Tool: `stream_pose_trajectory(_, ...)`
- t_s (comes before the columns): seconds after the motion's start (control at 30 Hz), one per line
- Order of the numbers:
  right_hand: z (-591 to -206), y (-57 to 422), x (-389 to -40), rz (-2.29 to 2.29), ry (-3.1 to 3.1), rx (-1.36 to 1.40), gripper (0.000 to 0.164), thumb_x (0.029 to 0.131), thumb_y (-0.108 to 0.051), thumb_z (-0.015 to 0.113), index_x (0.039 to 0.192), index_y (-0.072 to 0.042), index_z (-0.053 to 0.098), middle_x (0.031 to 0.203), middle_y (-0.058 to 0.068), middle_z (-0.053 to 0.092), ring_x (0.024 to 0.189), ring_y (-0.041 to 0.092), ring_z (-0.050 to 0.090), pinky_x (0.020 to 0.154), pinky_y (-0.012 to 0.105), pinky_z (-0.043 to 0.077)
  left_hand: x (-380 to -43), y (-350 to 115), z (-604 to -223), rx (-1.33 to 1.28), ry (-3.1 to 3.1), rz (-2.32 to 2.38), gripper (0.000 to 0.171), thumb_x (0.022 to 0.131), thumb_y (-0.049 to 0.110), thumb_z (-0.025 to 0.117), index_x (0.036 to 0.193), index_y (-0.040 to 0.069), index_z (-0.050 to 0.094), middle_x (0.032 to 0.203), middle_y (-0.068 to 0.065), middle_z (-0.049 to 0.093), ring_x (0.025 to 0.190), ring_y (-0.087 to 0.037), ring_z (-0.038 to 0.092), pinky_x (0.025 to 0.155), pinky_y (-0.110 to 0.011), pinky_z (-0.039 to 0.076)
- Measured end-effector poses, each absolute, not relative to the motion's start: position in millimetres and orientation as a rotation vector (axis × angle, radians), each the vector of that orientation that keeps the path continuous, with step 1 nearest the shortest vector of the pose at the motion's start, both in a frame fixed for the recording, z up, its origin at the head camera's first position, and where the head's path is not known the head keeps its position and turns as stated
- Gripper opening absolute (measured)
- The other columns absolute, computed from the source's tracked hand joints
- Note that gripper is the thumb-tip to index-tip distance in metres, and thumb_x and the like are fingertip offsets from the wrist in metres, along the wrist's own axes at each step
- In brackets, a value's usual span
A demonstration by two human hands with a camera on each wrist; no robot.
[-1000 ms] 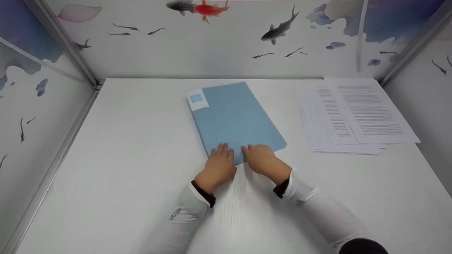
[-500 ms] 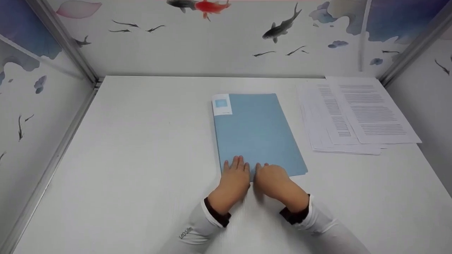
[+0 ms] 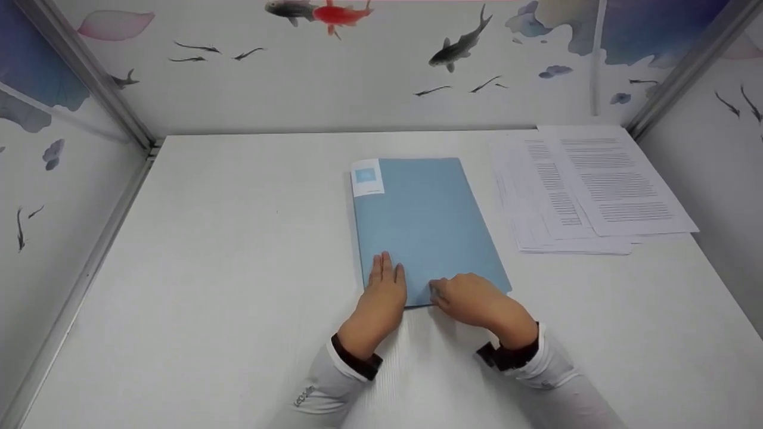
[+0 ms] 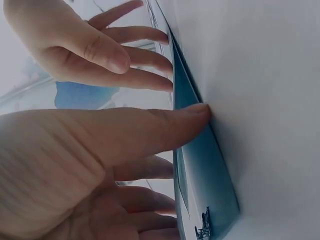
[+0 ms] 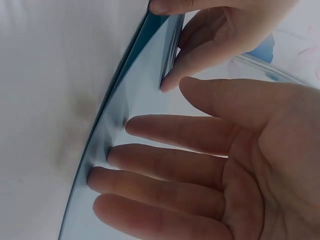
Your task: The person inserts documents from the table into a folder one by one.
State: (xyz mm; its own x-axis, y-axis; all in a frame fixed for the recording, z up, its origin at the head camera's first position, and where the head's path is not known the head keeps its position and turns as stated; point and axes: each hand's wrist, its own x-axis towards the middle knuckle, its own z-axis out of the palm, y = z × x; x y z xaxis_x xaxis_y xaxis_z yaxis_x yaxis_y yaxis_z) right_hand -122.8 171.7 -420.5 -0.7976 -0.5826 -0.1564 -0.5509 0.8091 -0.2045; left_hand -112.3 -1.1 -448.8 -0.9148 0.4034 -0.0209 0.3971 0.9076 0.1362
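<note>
Near the middle of the white table (image 3: 238, 250) lies a blue folder (image 3: 423, 226), its covers slightly parted along the near edge and a white label (image 3: 368, 177) at its far left corner. The left hand (image 3: 380, 305) grasps that near edge, thumb across it and fingers on the cover. Just beside, the right hand (image 3: 477, 301) clasps nothing, extended fingertips touching the cover. To the folder's right, overlapping printed sheets (image 3: 614, 179) rest before a fish-painted wall (image 3: 334, 89).
</note>
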Motion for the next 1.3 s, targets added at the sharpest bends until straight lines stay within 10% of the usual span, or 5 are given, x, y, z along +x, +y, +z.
stream_pose_trajectory(0.43, -411.5, 176.8, -127.0, -0.241, 2.698, -0.767, 0.042, 0.098, -0.024, 0.056, 0.131, 0.002, 0.057, 0.066, 0.012, 0.064, 0.067, 0.024, 0.064, 0.071, 0.044, 0.054, -119.2, -5.4, -444.1, 0.665, 2.998, 0.245, 0.054, 0.091, 0.008, 0.064, 0.138, -0.012, 0.045, 0.145, -0.035, 0.036, 0.138, -0.045, 0.035, 0.109, -0.04, 0.038)
stream_pose_trajectory(0.7, -399.6, 195.7, -131.7, -0.378, 2.679, -0.738, 0.048, 0.1, -0.024, 0.053, 0.14, 0.001, 0.048, 0.104, 0.018, 0.07, 0.097, 0.028, 0.068, 0.088, 0.045, 0.052, -121.1, -8.8, -441.7, 0.617, 2.896, 0.458, 0.072, 0.084, 0.001, 0.07, 0.144, -0.011, 0.034, 0.15, -0.037, 0.025, 0.14, -0.051, 0.024, 0.11, -0.044, 0.036)
stream_pose_trajectory(0.87, -391.5, 214.3, -135.9, -0.418, 2.809, -0.665, 0.053, 0.1, -0.024, 0.054, 0.145, 0.001, 0.041, 0.144, 0.027, 0.044, 0.13, 0.043, 0.046, 0.103, 0.056, 0.04, -115.1, -6.3, -442.9, 0.683, 3.051, 0.368, 0.057, 0.089, -0.006, 0.061, 0.142, -0.006, 0.042, 0.142, -0.038, 0.038, 0.126, -0.057, 0.041, 0.098, -0.046, 0.047)
stream_pose_trajectory(1.3, -373.1, 267.9, -146.0, -0.486, 3.01, -0.325, 0.071, 0.1, -0.025, 0.053, 0.154, 0.001, 0.014, 0.156, 0.034, 0.01, 0.138, 0.059, 0.015, 0.108, 0.069, 0.016, -112.3, -3.9, -443.6, 0.51, 3.167, 0.453, 0.071, 0.088, -0.004, 0.062, 0.15, 0.003, 0.029, 0.144, -0.038, 0.035, 0.116, -0.062, 0.048, 0.081, -0.049, 0.055)
